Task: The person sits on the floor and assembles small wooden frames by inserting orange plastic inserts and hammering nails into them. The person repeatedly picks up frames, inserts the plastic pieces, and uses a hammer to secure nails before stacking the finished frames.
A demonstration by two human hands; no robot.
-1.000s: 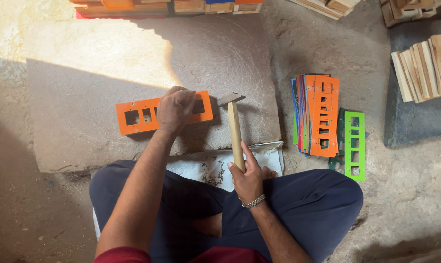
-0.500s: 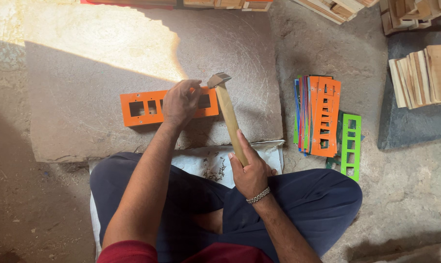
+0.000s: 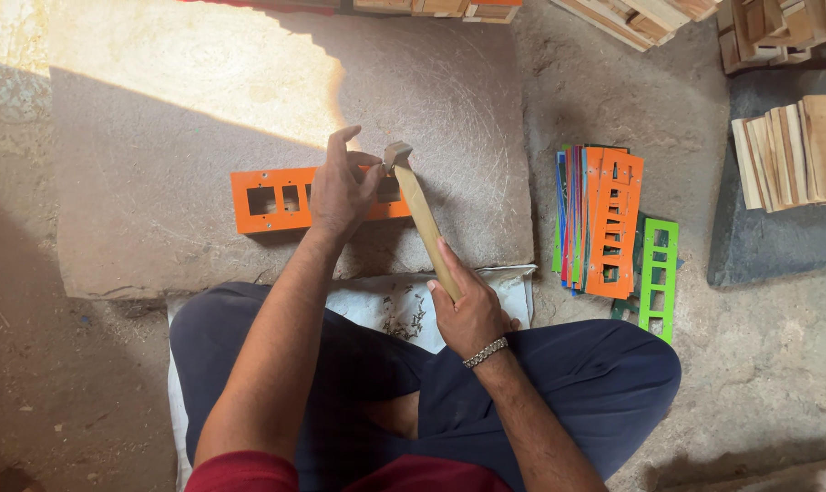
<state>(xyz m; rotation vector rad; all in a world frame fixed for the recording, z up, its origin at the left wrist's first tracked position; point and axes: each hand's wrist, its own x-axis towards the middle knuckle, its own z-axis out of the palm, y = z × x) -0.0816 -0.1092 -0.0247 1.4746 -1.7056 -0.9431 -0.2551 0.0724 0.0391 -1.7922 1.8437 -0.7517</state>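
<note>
While the left hand (image 3: 340, 187) presses down on the orange cutout panel (image 3: 276, 199), fingers pinched at its right part, the right hand (image 3: 467, 310) is clamped around the handle of a wooden hammer (image 3: 422, 219). Its head hangs just above those fingertips. Lying left to right on the stone slab (image 3: 203, 109), the panel sits far of both hands; more coloured panels (image 3: 609, 223) are stacked at right.
</note>
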